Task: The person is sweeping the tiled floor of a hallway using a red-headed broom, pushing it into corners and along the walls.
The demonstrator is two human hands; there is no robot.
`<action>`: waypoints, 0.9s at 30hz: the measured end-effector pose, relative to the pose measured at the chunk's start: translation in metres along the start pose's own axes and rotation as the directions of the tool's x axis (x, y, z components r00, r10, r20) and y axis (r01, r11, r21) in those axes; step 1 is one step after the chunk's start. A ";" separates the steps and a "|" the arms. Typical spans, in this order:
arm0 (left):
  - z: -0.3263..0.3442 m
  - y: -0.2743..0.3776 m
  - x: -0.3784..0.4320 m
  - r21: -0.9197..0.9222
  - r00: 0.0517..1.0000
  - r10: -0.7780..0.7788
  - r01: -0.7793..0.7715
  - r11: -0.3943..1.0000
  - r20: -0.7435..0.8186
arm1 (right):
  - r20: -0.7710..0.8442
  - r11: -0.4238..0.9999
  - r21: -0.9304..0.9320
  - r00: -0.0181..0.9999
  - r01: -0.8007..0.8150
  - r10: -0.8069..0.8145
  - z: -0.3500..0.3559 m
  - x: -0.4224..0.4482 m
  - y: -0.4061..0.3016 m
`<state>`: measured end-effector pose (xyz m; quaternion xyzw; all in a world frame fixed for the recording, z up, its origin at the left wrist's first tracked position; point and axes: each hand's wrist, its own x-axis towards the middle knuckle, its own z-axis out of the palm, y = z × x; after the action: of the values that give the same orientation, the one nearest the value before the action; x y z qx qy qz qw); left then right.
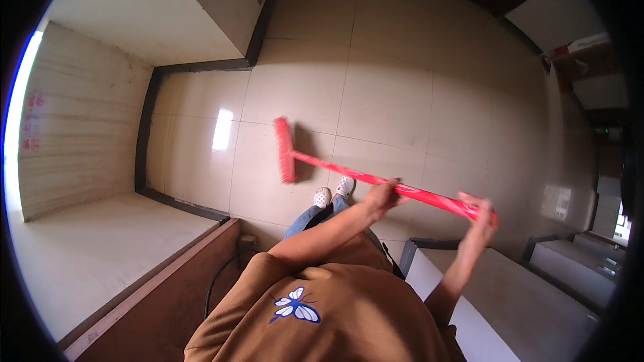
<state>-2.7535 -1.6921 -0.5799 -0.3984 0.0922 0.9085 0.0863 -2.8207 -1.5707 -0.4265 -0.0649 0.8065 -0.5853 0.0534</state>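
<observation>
A red broom (pixel 342 169) stretches across the view, slightly blurred. Its bristled head (pixel 285 151) is at the left over the floor tiles, bristles facing left, with a dark shadow beside it. Whether the bristles touch the floor is hard to tell. My left hand (pixel 383 197) wraps around the middle of the handle. Near the handle's upper end, at the right, my right hand (pixel 480 212) grips it, with some fingers partly extended.
Beige floor tiles (pixel 387 90) lie ahead, bordered by a dark skirting (pixel 146 125). A wall corner (pixel 241 35) juts out at upper left. Close by are a brown wooden panel (pixel 166 291) with a black cable (pixel 216 276) and a pale wall (pixel 463 306). My white shoes (pixel 323 197) stand below the broom.
</observation>
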 end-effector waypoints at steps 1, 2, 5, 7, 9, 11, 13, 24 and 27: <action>-0.031 -0.001 0.005 0.013 0.996 -0.005 0.006 1.000 -0.089 | 0.096 0.996 0.022 0.992 -0.084 0.082 0.015 -0.006 0.011; -0.061 0.002 0.011 0.023 0.985 -0.004 0.009 1.000 -0.173 | 0.196 0.986 0.035 0.969 -0.163 0.154 0.032 -0.012 0.020; -0.127 0.011 0.011 -0.058 0.960 -0.028 0.012 0.998 -0.279 | 0.394 0.916 0.125 0.866 -0.381 0.306 0.074 -0.033 0.057; -0.150 0.017 0.002 -0.092 0.934 -0.056 0.025 0.995 -0.353 | 0.446 0.862 0.114 0.801 -0.494 0.400 0.091 -0.048 0.074; -0.160 0.012 0.004 -0.022 0.932 -0.049 0.044 0.999 -0.359 | 0.433 0.842 0.075 0.778 -0.534 0.455 0.094 -0.053 0.078; -0.159 0.001 0.020 -0.092 0.967 -0.095 0.075 0.993 -0.237 | 0.379 0.876 0.065 0.824 -0.477 0.421 0.084 -0.050 0.072; -0.116 -0.003 0.017 -0.069 0.982 -0.144 0.137 0.988 -0.121 | 0.261 0.923 0.055 0.898 -0.381 0.355 0.062 -0.040 0.059; 0.054 0.000 0.055 0.044 0.867 -0.179 0.180 0.983 0.465 | -0.238 0.983 -0.178 0.968 0.040 -0.083 0.013 -0.017 -0.048; 0.062 0.006 0.042 0.059 0.844 -0.205 0.203 0.977 0.495 | -0.172 0.902 -0.379 0.943 0.205 -0.286 0.027 -0.030 -0.065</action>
<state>-2.8265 -1.6796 -0.5695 -0.1576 0.0259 0.9658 0.2041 -2.7841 -1.6109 -0.3724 -0.1089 0.8849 -0.4352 -0.1249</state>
